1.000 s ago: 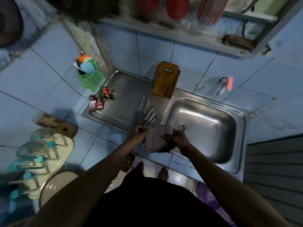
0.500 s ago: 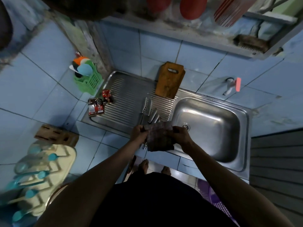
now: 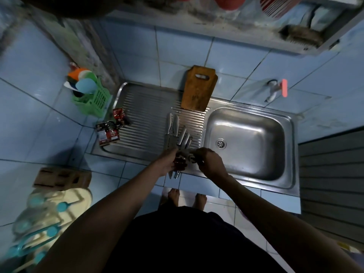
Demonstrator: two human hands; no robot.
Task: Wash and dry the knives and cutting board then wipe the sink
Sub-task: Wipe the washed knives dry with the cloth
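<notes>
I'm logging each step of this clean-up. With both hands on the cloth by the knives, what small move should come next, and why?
Probably pick up one knife and wipe it with the cloth, which both the left hand and right hand now hold bunched. The knives lie together on the drainboard just beyond the hands, while the cutting board already leans upright against the wall.

Brown cutting board (image 3: pixel 198 89), silver knives (image 3: pixel 178 133) and sink (image 3: pixel 246 142), green basket (image 3: pixel 92 99), blue tiles (image 3: pixel 29 119).
</notes>
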